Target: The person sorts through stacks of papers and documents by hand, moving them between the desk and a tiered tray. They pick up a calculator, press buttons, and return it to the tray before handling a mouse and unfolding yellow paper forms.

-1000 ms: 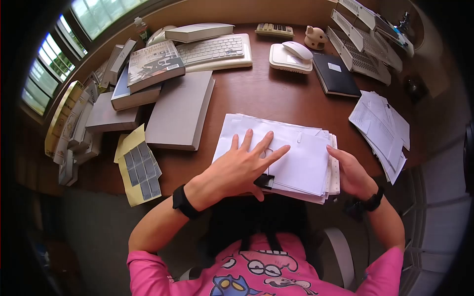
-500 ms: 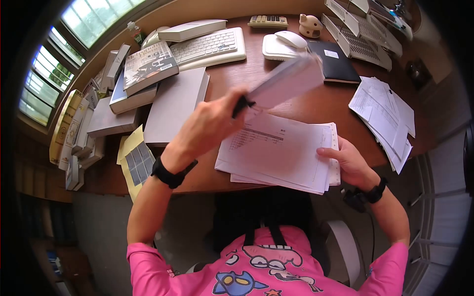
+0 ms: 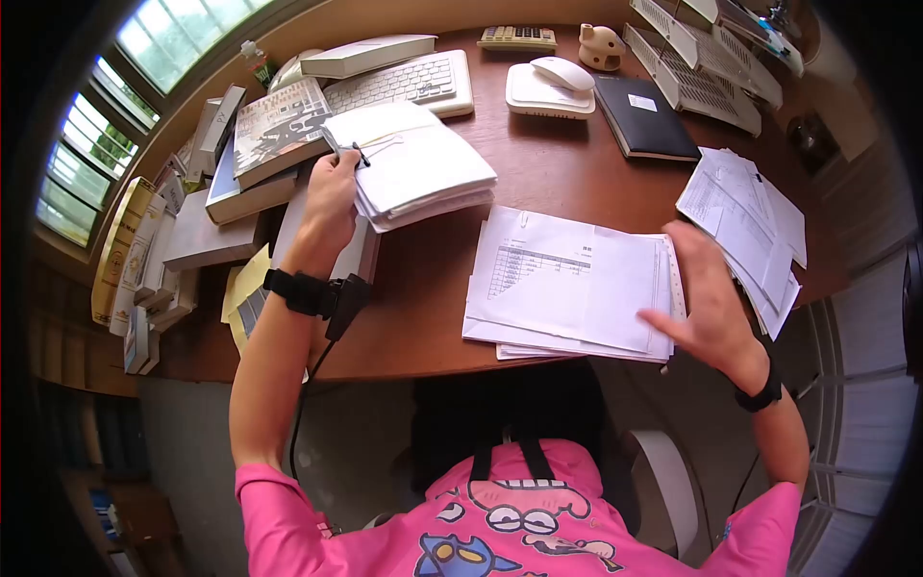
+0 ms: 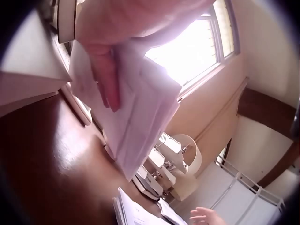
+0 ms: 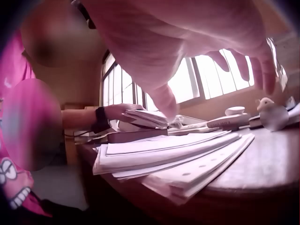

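"Above the desk (image 3: 423, 337), the clipped bundle (image 3: 428, 168) is pinched near its clip (image 3: 361, 155) by the left hand (image 3: 332, 202). What could go wrong?"

"Held by one end, it could sag or brush the book stack (image 3: 282, 130)."

"And the paper stack (image 3: 577, 298)?"

"Its uneven sheets could slip if the right hand (image 3: 711, 298), thumb spread wide, holding nothing, bumps them."

- Head view: daylight is admitted through the window (image 3: 187, 37) at upper left; edges are darkened and bowed.
- There, the right hand (image 3: 713, 306) is blurred.
- Left wrist view: glare is cast on the desk (image 4: 42, 154), lower left.
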A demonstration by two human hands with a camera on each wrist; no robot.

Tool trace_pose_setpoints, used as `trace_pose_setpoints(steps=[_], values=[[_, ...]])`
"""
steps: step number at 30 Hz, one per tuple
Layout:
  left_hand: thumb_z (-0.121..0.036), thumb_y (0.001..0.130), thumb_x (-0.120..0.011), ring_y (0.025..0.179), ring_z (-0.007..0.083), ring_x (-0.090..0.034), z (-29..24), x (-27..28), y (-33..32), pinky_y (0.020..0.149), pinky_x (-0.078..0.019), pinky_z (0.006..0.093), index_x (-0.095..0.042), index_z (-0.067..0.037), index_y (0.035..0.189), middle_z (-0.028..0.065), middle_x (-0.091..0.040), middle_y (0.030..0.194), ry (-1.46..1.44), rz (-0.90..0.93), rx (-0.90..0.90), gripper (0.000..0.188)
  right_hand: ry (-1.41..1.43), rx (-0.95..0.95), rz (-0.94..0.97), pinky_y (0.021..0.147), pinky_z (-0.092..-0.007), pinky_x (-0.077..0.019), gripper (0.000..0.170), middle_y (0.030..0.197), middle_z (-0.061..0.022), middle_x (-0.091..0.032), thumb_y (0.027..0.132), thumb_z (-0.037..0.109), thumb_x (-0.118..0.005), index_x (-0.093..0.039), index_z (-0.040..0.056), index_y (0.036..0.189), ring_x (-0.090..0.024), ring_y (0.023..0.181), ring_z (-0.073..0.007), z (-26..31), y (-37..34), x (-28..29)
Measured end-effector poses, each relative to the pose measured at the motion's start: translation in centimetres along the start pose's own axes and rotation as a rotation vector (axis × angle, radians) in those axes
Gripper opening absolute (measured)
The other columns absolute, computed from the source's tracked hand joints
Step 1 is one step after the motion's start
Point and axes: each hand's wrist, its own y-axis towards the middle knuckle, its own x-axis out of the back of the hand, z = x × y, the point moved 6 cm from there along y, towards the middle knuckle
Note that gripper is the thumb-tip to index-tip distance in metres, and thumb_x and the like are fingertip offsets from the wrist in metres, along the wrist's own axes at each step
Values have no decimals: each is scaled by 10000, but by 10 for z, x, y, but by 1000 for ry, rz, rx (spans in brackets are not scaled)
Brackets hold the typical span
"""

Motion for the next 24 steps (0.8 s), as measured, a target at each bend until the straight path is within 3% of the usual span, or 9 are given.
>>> trace_pose_setpoints(steps=[1,5,6,10,13,15,16,19,24], values=[[-189,965,-520,774,117,-570,-1,-6,-6,654,-505,273,-474,62,1137,77,-575,918,44,21,92,309,23,187,163,1063,-440,-345,838,1318,-242,-423,720,239,-784,-333,-39,1370,-414,1231,-393,20,2,-6],[-192,970,-497,584,84,-533,2,-12,-16,510,-446,236,-553,13,1040,19,-580,766,-53,0,214,224,-232,245,431,1058,-498,-343,838,1372,-285,-389,729,354,-769,-366,-38,1352,-391,1254,-490,31,-1,-41],[-177,973,-493,634,107,-577,0,-6,-16,546,-484,254,-530,21,1088,47,-598,845,41,71,234,232,-228,268,457,1040,-493,-366,826,1377,-307,-377,737,352,-763,-369,-34,1352,-415,1217,-535,32,1,-40],[-168,974,-499,708,143,-619,5,-6,-20,602,-527,280,-500,36,1142,76,-603,945,-26,74,254,265,-150,206,632,1078,-468,-340,851,1439,-296,-323,720,338,-777,-355,-4,1374,-373,1298,-470,24,7,-35],[-170,972,-509,781,170,-634,-1,-7,-23,664,-550,306,-482,48,1169,93,-597,1016,13,75,245,296,-127,302,592,944,-465,-457,707,1295,-300,-487,766,243,-722,-396,7,1347,-533,1150,-433,34,11,-24],[-136,977,-471,805,167,-617,-2,-9,-25,715,-543,322,-519,48,1143,87,-602,996,23,115,242,252,-56,130,702,799,-444,-511,544,1097,-276,-602,796,116,-627,-440,-16,1289,-631,897,-414,38,14,-16],[-136,977,-471,805,167,-617,-3,-8,-24,715,-543,322,-519,48,1143,87,-602,996,20,114,240,252,-60,132,701,799,-444,-511,544,1097,-276,-602,796,116,-627,-440,-16,1289,-631,897,-414,30,13,-16],[-144,965,-486,826,166,-622,-1,-8,-24,721,-545,316,-517,51,1147,97,-604,1020,-2,132,236,269,126,30,278,602,-397,-477,380,724,-234,-587,823,9,-523,-512,0,1204,-607,652,-380,-8,19,11],[-211,915,-573,817,200,-664,-9,-1,-29,668,-563,297,-418,51,1300,144,-579,1103,327,141,219,491,167,-147,101,588,-325,-445,262,708,-206,-563,912,39,-493,-529,3,1169,-562,602,-349,-38,11,29]])
